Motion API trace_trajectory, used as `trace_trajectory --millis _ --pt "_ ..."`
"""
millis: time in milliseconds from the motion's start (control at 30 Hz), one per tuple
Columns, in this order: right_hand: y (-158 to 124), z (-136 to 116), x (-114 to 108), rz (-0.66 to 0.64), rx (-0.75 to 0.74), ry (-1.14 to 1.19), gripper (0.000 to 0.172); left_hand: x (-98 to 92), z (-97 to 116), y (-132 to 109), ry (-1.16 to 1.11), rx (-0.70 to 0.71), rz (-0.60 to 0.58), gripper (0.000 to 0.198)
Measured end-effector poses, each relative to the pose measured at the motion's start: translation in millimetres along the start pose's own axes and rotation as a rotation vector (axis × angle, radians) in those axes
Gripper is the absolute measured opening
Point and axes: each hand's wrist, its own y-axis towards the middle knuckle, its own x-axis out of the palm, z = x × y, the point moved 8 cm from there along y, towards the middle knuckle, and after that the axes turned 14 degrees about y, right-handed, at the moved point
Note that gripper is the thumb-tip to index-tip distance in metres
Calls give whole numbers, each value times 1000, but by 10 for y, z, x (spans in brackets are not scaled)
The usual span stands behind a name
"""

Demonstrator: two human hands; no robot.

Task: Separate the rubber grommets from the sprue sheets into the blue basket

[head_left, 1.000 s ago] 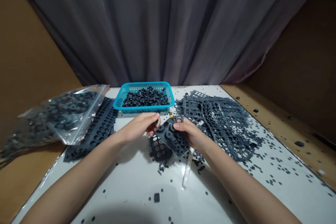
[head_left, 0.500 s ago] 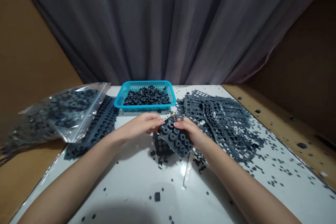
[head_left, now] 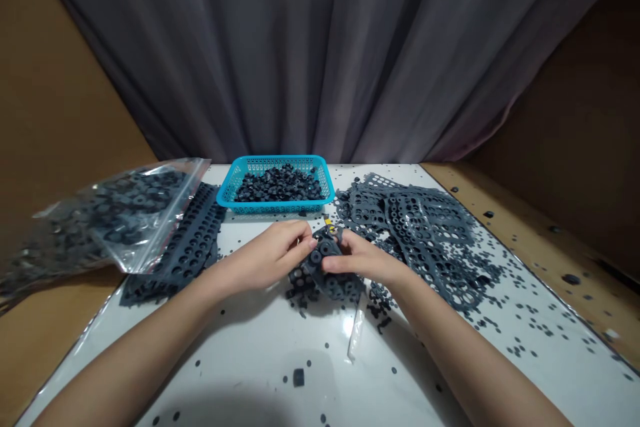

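A dark rubber sheet (head_left: 327,267) of moulded rings is gripped at mid-table by both hands: left hand (head_left: 273,255) pinching its near edge, right hand (head_left: 361,258) clasping the far side. Blue basket (head_left: 277,185) lies just beyond.

No writing, label, brand, number or sign is showing legibly anywhere in this view. The rubber sheet (head_left: 334,285), the turquoise basket (head_left: 275,207), the clear plastic bag (head_left: 135,213) and the tabletop (head_left: 260,347) are all appearing plain, with no readable print on them.
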Motion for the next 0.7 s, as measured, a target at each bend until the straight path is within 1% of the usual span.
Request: trace_trajectory --millis 67,133,233,300,433,500,567,600,667,700 --pt "5 20 24 -32 17 -21 29 -32 24 -11 28 -7 31 30" --pt "12 51 33 -34 32 16 29 -38 38 -14 38 -3 43 32" --pt "16 92 14 12 57 52 30 20 61 -8 33 27 3 37" --pt "14 74 7 40 42 43 29 50 76 -8 36 44 -14 37" --pt "7 -4 21 52 -3 12 23 5 73 -19 91 30 27 35" --pt "4 0 20 55 13 27 20 -11 81 -24 74 46 14 35" --pt "4 41 39 43 51 105 18 5 119 -28 -38 103 -29 37" --pt "4 66 74 15 73 171 17 26 142 -30 -140 134 -55 39" --pt "2 80 203 -90 83 346 18 99 171 -31 -433 159 -111 40" --pt "-3 62 280 -156 69 439 18 149 173 -28 -601 148 -134 41"
